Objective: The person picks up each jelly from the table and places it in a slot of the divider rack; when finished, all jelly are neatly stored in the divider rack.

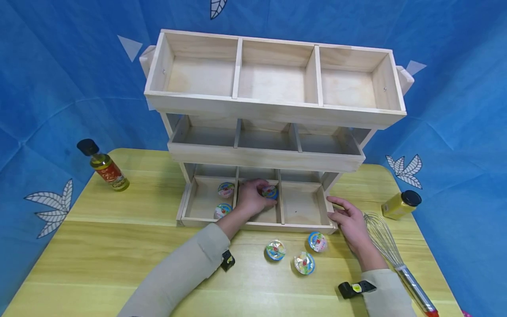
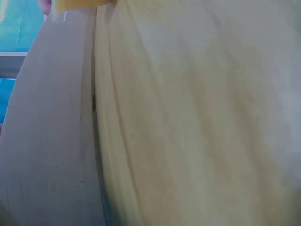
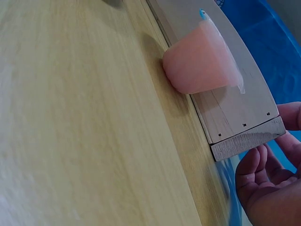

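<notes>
A three-tier wooden rack (image 1: 277, 110) stands on the table, each tier split into three compartments. My left hand (image 1: 253, 198) reaches into the bottom tier's middle compartment and grips a jelly cup (image 1: 270, 192) with a printed lid. Two more jelly cups, one at the back (image 1: 226, 189) and one at the front (image 1: 223, 211), sit in the bottom left compartment. At the bottom tier's right end, my right hand (image 1: 350, 220) holds the rack's corner (image 3: 249, 139). Three jelly cups stand on the table before the rack, including a pink one (image 3: 202, 61) close to its front board.
An oil bottle (image 1: 108, 169) with a black cap stands at the table's left. To the right are a yellow bottle (image 1: 398, 206) with a black lid and a whisk (image 1: 404, 268). Blue cloth (image 1: 71, 66) hangs behind and around the table (image 1: 99, 255).
</notes>
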Demonstrator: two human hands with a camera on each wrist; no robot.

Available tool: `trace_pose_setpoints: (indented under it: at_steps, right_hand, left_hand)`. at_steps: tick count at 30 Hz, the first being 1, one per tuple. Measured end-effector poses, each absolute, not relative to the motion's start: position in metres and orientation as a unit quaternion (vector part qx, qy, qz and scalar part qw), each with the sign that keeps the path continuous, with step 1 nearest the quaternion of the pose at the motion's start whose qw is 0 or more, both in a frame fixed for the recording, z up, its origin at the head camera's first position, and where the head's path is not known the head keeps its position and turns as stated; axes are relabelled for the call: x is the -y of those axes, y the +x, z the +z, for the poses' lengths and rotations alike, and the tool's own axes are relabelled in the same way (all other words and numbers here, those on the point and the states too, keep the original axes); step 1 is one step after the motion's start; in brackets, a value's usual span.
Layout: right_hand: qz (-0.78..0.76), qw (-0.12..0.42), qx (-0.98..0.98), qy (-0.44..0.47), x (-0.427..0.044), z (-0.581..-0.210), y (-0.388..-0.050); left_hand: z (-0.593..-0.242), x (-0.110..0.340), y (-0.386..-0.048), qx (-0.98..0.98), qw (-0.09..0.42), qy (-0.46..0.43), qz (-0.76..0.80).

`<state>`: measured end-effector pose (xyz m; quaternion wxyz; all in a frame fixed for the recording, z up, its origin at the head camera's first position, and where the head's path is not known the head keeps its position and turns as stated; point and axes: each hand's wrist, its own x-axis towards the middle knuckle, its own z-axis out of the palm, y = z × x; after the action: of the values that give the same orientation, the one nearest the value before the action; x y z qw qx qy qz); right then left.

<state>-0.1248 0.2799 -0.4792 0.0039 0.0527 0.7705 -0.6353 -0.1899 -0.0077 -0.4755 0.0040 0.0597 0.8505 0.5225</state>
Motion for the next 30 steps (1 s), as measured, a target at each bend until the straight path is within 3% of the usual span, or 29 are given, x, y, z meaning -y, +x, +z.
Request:
trace_pose_setpoints:
  at_steps: [16, 30]
  right_hand:
    - [-0.634, 0.009, -0.771, 0.057, -0.277, -0.473, -0.124]
    - [-0.628, 0.01, -0.776, 0.054, -0.278, -0.474, -0.124]
  left_hand:
    - [-0.446, 0.027, -0.173, -0.861, 0.081, 0.047, 0.5]
    - [-0.423, 0.038, -0.132, -0.828, 0.077, 0.1, 0.546]
